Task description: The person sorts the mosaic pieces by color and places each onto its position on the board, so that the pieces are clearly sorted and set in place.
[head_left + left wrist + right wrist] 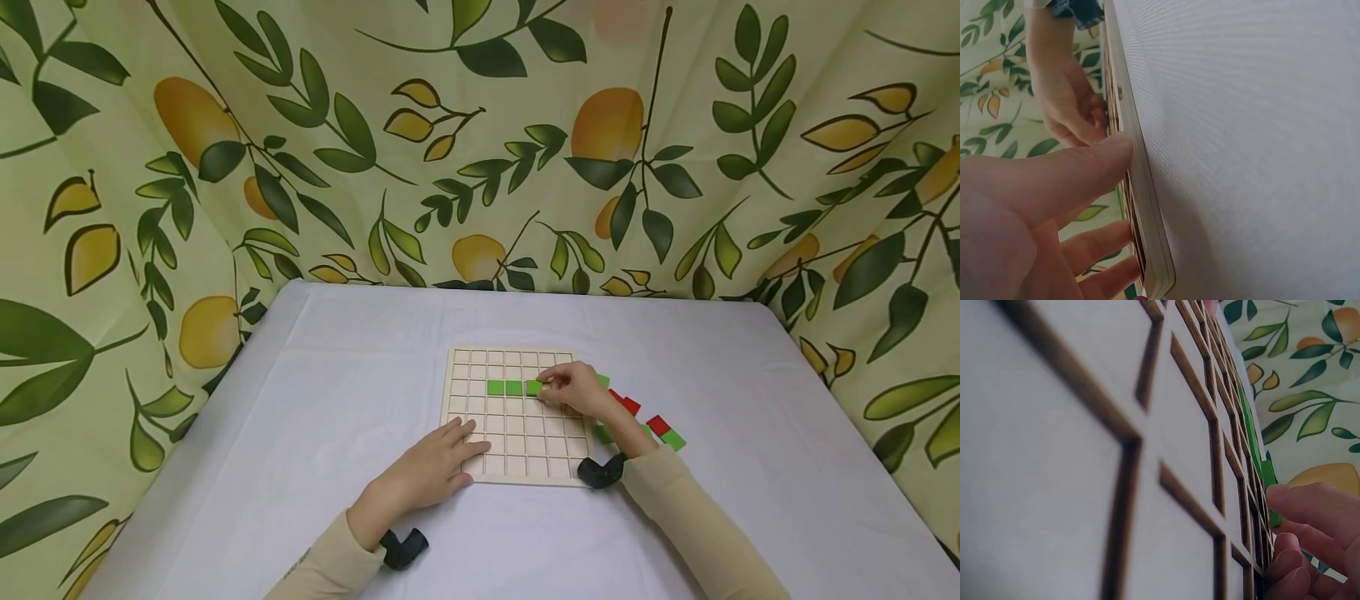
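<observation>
A wooden grid board [495, 425] lies on the white cloth, its squares divided by thin grooves. Two green square tiles [505, 387] sit side by side in its upper rows. Just right of them, my right hand [573, 387] pinches a third green tile [533, 388]; in the right wrist view this held tile [1270, 487] stands tilted at the grid, thumb and fingers on it. My left hand [435, 467] rests with spread fingers on the board's lower left edge. In the left wrist view its thumb [1085, 178] lies along the board's side [1141, 212].
To the right of the board lie several loose tiles, among them a red tile [657, 425] and a green tile [673, 439], partly covered by the right forearm. Each wrist carries a black camera [405, 550]. A fruit-patterned curtain [480, 167] hangs behind the white-covered table [360, 350].
</observation>
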Available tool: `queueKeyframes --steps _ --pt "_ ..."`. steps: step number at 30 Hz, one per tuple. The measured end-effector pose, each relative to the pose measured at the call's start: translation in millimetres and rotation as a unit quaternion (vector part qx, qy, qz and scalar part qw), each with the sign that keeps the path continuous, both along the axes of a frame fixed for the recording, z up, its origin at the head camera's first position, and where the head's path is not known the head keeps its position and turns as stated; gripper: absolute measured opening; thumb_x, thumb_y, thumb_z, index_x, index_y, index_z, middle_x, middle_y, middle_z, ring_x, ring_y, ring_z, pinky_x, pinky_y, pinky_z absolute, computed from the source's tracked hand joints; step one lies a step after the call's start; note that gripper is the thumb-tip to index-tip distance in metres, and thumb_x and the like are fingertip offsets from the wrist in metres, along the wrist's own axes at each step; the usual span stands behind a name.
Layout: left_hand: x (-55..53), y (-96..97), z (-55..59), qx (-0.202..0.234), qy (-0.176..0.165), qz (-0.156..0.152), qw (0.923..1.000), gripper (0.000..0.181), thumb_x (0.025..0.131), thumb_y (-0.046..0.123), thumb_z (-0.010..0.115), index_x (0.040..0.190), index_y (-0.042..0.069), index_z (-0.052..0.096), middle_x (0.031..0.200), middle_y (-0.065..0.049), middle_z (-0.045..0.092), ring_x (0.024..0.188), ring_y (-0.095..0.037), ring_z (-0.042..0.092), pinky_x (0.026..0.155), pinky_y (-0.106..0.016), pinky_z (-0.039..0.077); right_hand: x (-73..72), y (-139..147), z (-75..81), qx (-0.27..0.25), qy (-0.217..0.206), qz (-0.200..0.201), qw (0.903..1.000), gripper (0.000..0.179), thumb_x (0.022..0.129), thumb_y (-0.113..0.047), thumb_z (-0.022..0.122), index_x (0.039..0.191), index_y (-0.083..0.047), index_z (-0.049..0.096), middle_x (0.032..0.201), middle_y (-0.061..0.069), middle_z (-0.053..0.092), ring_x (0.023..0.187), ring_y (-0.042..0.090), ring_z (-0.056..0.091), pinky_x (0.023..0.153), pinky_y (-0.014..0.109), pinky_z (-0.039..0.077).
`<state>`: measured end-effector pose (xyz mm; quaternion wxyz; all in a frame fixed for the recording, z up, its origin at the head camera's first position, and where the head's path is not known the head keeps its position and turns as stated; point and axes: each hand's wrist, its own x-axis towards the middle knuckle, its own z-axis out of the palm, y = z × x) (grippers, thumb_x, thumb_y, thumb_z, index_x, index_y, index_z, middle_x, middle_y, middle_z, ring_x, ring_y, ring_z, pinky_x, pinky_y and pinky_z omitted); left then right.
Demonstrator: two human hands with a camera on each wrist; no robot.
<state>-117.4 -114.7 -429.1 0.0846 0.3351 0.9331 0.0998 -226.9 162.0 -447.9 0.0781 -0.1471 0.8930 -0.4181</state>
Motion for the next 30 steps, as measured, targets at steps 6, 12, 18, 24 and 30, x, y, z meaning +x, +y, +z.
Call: queueKeyframes --steps 6,12,18,24,30 --pt "-0.1 0.5 0.2 -0.003 0.004 -0.002 1.0000 0.045 0.095 0.026 0.057 0.139 0.017 0.052 0.150 -0.015 0.044 0.143 -0.035 0.037 0.119 -0.044 0.034 -0.9 -0.4 1.1 0.012 0.000 0.001 0.9999 0.026 0.081 -0.008 0.074 0.104 0.003 0.071 0.070 0.006 0.058 0.062 0.012 0.045 0.051 0.017 0.035" --pt "0.9 1.2 0.1 0.004 -0.002 0.003 1.0000 0.045 0.095 0.027 0.058 0.139 0.017 0.052 0.150 -0.015 0.044 0.143 -0.035 0.038 0.119 -0.045 0.035 -1.0 -1.6 1.0 0.020 -0.007 -0.006 0.9998 0.026 0.081 -0.009 0.075 0.104 0.002 0.072 0.070 0.005 0.057 0.063 0.013 0.044 0.052 0.018 0.034" --pt "0.4 1.3 -0.6 0.004 -0.007 0.008 0.9999 0.045 0.096 0.028 0.057 0.139 0.018 0.051 0.151 -0.014 0.043 0.144 -0.034 0.037 0.119 -0.046 0.035 -1.5 -2.6 0.4 0.023 -0.010 -0.014 0.9996 0.027 0.080 -0.010 0.077 0.104 0.001 0.072 0.069 0.005 0.056 0.063 0.013 0.044 0.052 0.019 0.034" --pt "0.6 0.8 1.4 0.004 -0.001 0.003 1.0000 0.045 0.095 0.025 0.058 0.139 0.017 0.052 0.150 -0.016 0.044 0.143 -0.035 0.038 0.118 -0.046 0.035 -1.8 -3.7 0.9 0.021 -0.017 -0.021 0.9994 0.027 0.079 -0.010 0.077 0.104 0.001 0.073 0.068 0.003 0.056 0.062 0.013 0.044 0.051 0.019 0.033" --pt "1.4 0.2 2.2 0.005 -0.001 0.001 1.0000 0.045 0.095 0.024 0.059 0.139 0.017 0.052 0.150 -0.016 0.044 0.143 -0.035 0.038 0.118 -0.046 0.036 -2.1 -4.3 0.0 0.022 -0.023 -0.025 0.9992 0.028 0.079 -0.011 0.078 0.104 0.000 0.073 0.069 0.003 0.056 0.063 0.013 0.044 0.052 0.020 0.033"
